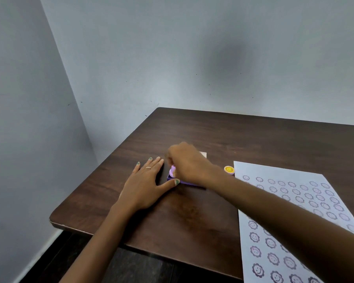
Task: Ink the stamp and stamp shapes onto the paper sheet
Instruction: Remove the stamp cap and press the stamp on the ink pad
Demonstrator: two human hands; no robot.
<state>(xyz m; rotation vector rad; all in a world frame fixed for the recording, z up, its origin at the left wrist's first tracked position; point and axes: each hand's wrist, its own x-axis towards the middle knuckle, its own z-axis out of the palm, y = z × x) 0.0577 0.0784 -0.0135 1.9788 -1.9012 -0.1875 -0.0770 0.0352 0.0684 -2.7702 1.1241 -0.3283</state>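
Head view: right hand [187, 163] presses lilac stamp [172, 171] into purple ink pad [185, 183] on dark worktop [192, 129].
Right hand's fingers closed around the stamp; left hand [144, 183] lies flat, fingers spread, thumb touching the pad's near corner, at 9 o'clock of it. Paper sheet [274, 170] covered in flower-face prints lies at 3 o'clock; a yellow-topped stamp [229, 170] stands just beside the sheet's far-left corner.
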